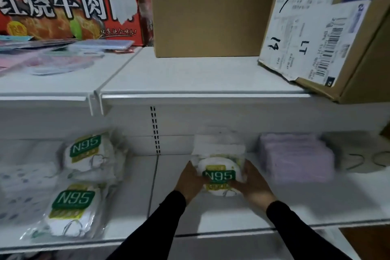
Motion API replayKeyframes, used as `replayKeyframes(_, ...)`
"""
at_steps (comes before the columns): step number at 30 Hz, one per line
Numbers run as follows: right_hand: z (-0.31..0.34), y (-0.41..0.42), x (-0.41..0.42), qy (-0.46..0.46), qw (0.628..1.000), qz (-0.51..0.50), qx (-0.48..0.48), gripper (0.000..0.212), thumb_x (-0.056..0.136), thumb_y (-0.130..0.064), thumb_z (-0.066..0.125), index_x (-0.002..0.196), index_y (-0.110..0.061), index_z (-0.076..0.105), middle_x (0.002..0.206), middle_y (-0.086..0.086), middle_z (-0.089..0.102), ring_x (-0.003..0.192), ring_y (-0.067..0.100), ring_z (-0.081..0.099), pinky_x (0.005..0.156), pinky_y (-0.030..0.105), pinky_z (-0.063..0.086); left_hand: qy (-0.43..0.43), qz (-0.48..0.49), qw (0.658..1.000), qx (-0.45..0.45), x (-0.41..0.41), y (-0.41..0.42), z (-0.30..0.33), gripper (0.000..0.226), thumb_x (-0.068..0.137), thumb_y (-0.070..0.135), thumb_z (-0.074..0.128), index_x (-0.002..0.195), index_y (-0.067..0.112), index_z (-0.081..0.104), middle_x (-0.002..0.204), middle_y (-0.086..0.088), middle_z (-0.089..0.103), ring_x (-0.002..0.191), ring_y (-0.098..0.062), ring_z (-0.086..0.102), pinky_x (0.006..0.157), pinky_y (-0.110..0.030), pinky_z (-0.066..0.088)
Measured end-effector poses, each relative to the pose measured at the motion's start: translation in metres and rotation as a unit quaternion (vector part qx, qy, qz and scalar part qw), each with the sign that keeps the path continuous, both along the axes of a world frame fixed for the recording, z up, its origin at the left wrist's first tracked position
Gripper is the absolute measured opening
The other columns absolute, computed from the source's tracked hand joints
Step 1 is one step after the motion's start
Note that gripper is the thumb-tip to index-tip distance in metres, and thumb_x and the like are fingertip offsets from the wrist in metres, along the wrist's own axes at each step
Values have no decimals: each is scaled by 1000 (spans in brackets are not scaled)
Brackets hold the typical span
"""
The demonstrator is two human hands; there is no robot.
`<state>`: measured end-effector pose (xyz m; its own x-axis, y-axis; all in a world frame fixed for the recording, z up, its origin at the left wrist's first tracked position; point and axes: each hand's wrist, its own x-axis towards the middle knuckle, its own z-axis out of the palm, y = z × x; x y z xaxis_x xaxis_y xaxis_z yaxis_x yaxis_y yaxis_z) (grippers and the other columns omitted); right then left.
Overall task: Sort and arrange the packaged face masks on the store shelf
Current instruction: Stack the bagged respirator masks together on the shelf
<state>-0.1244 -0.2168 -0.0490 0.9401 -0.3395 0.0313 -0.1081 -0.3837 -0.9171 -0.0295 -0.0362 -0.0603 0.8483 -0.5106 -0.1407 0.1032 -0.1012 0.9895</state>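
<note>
A white store shelf (211, 74) in two tiers fills the view; the places below are given from the N95 pack held in the middle of the lower tier. Well above it, on the upper tier, stands a plain brown carton (211, 10). Up and to the right a second carton (329, 27) with shipping labels leans tilted, its corner jutting over the shelf edge. Up and to the left sits a red noodle box (67, 6) with flat, blurred packets (52, 57) in front of it. Just right of the pack lies a lilac stack of masks (295, 158). Well to its left, two more N95 packs lie one behind the other, the nearer pack (71, 211) larger in view than the farther pack (92, 154). Directly behind the held pack is a white bundle (219, 143), touching it or nearly so.

The N95 pack (220, 177) sits low over the shelf board between both hands. The left hand (190, 181) grips its left edge with fingers curled; the right hand (253, 183) grips the right edge likewise. Black sleeves (160, 224) cover both arms.
</note>
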Motion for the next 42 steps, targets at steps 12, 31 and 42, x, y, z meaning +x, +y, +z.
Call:
replayKeyframes(12, -42, -47, 32, -38, 994, 67, -77, 77, 68, -35, 84, 132, -34, 41, 129, -13, 57, 117, -1, 55, 94, 16, 46, -65, 63, 991, 100, 12, -46, -28, 99, 47, 40, 86, 132, 27, 39, 118, 2, 64, 89, -5, 67, 74, -31, 60)
replayKeyframes(31, -40, -53, 32, -9, 996, -24, -90, 113, 52, -54, 89, 143, -24, 29, 143, 3, 42, 133, 19, 41, 111, 36, 36, -23, 36, 995, 91, 10, -30, -11, 104, 40, 22, 86, 128, 33, 33, 123, -1, 59, 112, -22, 60, 97, -46, 51)
replayKeyframes(42, 61, 54, 57, -269, 951, -48, -145, 12, 88, -33, 59, 94, -24, 62, 87, -4, 59, 75, 2, 54, 67, 7, 40, -180, 189, 947, 188, 28, 70, 57, 31, 86, 2, 57, 115, 11, 65, 116, -8, 66, 93, -16, 60, 81, -17, 45)
